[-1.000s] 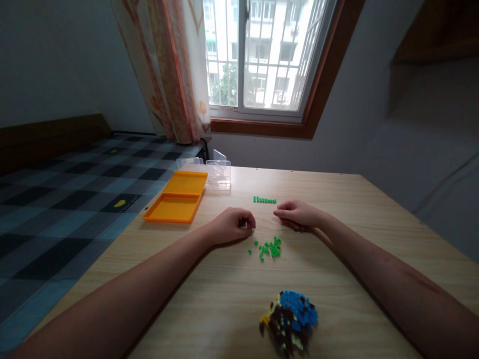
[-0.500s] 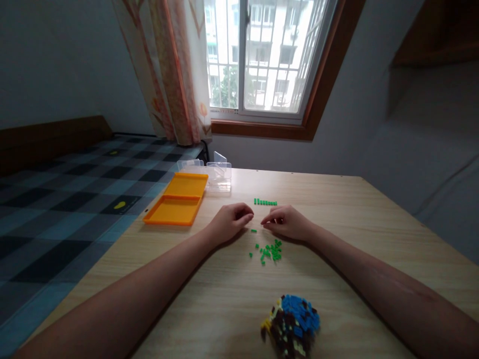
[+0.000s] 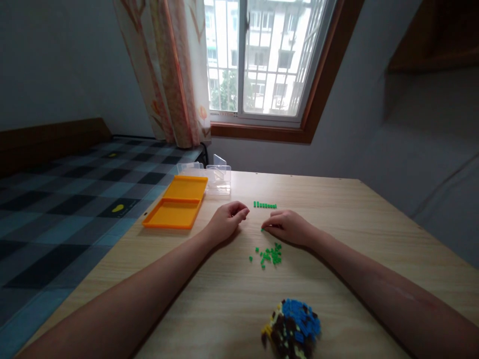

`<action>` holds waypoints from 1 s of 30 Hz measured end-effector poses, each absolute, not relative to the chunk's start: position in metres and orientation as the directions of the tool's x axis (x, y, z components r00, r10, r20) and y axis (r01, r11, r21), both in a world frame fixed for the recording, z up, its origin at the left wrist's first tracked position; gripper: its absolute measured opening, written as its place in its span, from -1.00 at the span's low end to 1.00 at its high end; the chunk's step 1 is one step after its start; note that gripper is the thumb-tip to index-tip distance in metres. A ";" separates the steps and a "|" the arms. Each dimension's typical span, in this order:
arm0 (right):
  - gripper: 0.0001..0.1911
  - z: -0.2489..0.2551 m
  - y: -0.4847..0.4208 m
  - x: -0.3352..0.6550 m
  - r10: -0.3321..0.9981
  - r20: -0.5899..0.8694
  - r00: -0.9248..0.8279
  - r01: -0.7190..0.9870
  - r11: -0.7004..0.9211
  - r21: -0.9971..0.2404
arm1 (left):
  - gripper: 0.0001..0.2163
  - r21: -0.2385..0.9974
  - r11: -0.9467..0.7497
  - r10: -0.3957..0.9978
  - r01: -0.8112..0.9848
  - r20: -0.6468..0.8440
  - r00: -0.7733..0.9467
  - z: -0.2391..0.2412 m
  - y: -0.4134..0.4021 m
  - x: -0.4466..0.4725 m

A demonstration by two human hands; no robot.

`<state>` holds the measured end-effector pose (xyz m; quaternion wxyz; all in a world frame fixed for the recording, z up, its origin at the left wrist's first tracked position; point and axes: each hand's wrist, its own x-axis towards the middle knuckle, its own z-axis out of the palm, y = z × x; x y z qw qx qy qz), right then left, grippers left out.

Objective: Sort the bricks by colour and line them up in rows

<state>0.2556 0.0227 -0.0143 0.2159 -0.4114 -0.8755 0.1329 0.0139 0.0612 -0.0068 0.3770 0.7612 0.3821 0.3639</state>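
Both my forearms rest on a light wooden table (image 3: 359, 234). My left hand (image 3: 225, 221) lies loosely curled with nothing visible in its fingers, just left of a short row of joined green bricks (image 3: 265, 205). My right hand (image 3: 287, 227) pinches one small green brick (image 3: 262, 229) at its fingertips, between the row and a loose scatter of green bricks (image 3: 270, 255) that lies nearer to me.
A heap of blue, brown and yellow bricks (image 3: 292, 328) sits at the near edge. An open orange case (image 3: 177, 201) and clear plastic boxes (image 3: 213, 175) stand at the table's far left. A bed with a checked cover (image 3: 63, 199) adjoins the left side.
My right hand moved left and took hold of the single green brick that lay between the hands. My left hand drew back from that brick and its fingers loosened.
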 end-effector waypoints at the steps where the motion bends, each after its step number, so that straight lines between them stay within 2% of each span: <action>1: -0.77 -0.015 0.025 0.264 0.778 0.269 -0.568 0.672 0.627 -0.394 | -0.75 0.854 -0.419 0.858 0.308 0.260 0.443 -0.007 0.061 0.014; 5: -0.73 -0.019 0.034 0.292 0.823 0.318 -0.471 0.761 0.561 -0.325 | -0.77 0.858 -0.413 0.856 0.306 0.251 0.453 -0.009 0.062 0.013; 8: -0.75 -0.021 0.036 0.300 0.841 0.392 -0.374 0.800 0.506 -0.323 | -0.76 0.862 -0.414 0.853 0.292 0.255 0.455 -0.009 0.063 0.013; 15: -0.81 -0.020 0.029 0.295 0.808 0.393 -0.439 0.705 0.580 -0.407 | -0.75 0.866 -0.408 0.853 0.290 0.248 0.458 -0.008 0.062 0.013; 22: -0.81 -0.023 0.031 0.297 0.789 0.383 -0.480 0.679 0.611 -0.408 | -0.75 0.855 -0.419 0.854 0.306 0.256 0.452 -0.008 0.061 0.014; 30: -0.75 -0.031 0.050 0.308 0.874 0.405 -0.270 0.858 0.409 -0.312 | -0.75 0.851 -0.430 0.846 0.300 0.264 0.464 -0.009 0.063 0.014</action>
